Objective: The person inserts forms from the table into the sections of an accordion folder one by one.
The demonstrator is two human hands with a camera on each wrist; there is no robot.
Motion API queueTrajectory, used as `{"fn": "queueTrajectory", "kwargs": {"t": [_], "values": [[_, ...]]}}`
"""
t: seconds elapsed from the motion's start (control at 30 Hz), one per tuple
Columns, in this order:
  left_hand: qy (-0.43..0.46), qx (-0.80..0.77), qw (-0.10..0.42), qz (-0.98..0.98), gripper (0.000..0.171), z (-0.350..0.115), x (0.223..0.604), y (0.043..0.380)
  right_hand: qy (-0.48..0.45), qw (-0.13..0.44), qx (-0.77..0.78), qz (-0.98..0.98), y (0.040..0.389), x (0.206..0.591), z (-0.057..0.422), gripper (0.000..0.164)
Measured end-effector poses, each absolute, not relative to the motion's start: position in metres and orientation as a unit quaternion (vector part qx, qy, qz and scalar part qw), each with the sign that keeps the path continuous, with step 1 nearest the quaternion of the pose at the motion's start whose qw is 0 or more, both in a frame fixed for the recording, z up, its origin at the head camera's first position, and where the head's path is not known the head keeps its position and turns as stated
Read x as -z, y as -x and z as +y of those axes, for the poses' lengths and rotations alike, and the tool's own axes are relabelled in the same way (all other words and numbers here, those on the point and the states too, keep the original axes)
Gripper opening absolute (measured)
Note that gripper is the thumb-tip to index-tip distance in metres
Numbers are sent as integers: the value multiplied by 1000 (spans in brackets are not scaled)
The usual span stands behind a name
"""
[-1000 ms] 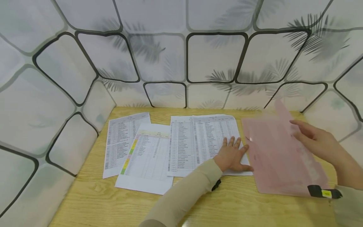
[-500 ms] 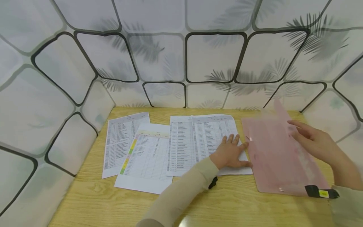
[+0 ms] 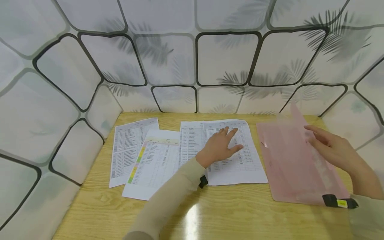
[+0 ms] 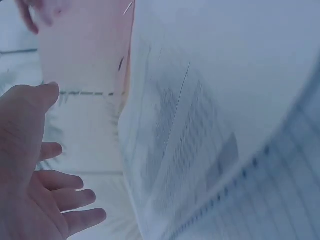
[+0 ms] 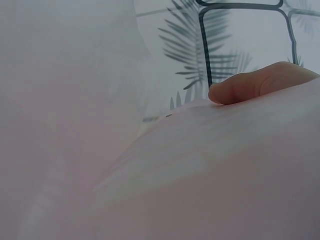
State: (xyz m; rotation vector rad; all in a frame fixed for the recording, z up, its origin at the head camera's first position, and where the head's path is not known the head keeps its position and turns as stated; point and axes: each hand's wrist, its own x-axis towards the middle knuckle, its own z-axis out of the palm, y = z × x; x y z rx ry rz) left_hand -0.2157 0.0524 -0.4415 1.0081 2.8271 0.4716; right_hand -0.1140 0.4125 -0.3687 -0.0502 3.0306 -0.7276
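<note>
We're holding left grip (image 3: pixel 220 145) spread, empty, over printed sheet (image 3: pixel 237 171); right grip (image 3: pixel 340 151) pinching pink folder (image 3: pixel 291 166) just right of sheet.

A translucent pink sheet (image 5: pixel 240 170) spreads across the near side, bowed up toward the right, with a blurred pinkish expanse (image 5: pixel 65 100) on the left. On the right, a digit of the right hand (image 5: pixel 262 85) touches the sheet's far edge, before a wall (image 5: pixel 250 37) patterned with dark outlines and grey fronds.
</note>
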Motion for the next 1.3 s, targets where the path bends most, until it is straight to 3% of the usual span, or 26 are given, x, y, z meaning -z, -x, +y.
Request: {"fn": "queueTrajectory", "kwargs": {"t": [0.37,0.87,1.3], "values": [[-174,-359,-25,917,53,-3,447,236,15,19,232,972,115,368,410,58],[40,-531,91,842,41,-20,460,242,15,9,225,974,115,367,409,57],[66,-525,153,834,33,-20,463,244,21,18,238,971,111,364,409,57]]}}
